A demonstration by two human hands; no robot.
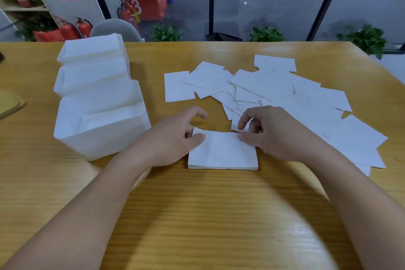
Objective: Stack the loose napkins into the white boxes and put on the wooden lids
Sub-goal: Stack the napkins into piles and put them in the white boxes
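A small squared stack of white napkins [222,152] lies on the wooden table in front of me. My left hand [175,136] grips its left edge, thumb on top. My right hand [274,133] pinches its right far corner with thumb and fingers. Several loose napkins [274,92] are scattered to the right and behind. Three white boxes stand in a row at the left: the nearest box [98,138] is nearly empty, the middle box [92,76] and the far box [89,48] are filled with napkins.
A wooden lid [11,103] shows at the left edge of the table [197,215]. A grey chair back [114,28] stands behind the far edge. Fire extinguishers, plants and a glass wall lie beyond.
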